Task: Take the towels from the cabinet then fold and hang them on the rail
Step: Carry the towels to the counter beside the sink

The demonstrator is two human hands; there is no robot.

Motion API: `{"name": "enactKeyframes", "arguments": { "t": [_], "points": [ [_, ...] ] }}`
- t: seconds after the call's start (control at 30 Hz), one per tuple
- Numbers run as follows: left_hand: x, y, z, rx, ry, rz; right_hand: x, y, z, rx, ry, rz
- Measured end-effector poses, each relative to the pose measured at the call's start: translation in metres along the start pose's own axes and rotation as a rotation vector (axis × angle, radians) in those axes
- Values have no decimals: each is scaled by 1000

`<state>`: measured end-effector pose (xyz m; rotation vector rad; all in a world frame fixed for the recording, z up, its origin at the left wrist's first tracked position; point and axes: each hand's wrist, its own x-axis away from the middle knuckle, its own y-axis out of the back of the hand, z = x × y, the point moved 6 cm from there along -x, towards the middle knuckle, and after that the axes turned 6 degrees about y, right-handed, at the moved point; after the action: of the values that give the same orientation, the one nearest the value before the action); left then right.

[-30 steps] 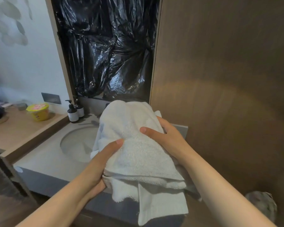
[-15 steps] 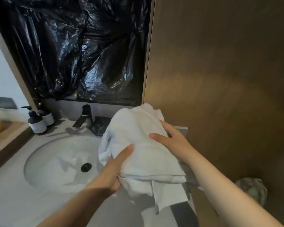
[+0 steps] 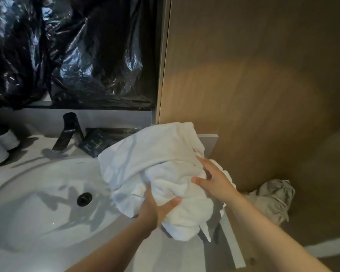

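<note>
Left hand (image 3: 155,209) grips the bundled white towels (image 3: 155,154) from below, thumb clamped over the front. Right hand (image 3: 214,179) clasps their right side. The bundle hangs over the grey countertop (image 3: 185,256), just right of the sink basin (image 3: 37,193) and beside a wooden wall panel (image 3: 253,75).
</note>
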<state>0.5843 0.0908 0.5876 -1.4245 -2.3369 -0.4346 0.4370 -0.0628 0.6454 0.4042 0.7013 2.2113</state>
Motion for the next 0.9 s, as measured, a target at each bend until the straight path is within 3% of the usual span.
{"name": "enactKeyframes", "arguments": {
  "t": [0.4,0.47,0.53,0.63,0.7,0.77,0.83,0.9],
  "points": [
    [34,8,-9,-211,-180,-108,66,-11,-7,-64,-122,-260],
    [57,14,-24,-455,-326,-296,86,-13,-13,-35,-158,-281],
    [89,10,-49,-619,-616,-414,106,-17,-18,-61,-174,-288],
    [103,-19,-71,-976,-814,-233,133,-22,-25,-84,-196,-264],
    [87,-33,-66,-1260,-707,-100,150,-21,-28,-104,-190,-262],
    [64,-39,-52,-1484,-473,-9,167,-17,-30,-114,-174,-273],
    [50,-43,-44,-1602,-312,46,185,-11,-34,-116,-194,-291],
    [45,-48,-45,-1626,-265,44,203,-6,-42,-95,-226,-307]
  ]
}}
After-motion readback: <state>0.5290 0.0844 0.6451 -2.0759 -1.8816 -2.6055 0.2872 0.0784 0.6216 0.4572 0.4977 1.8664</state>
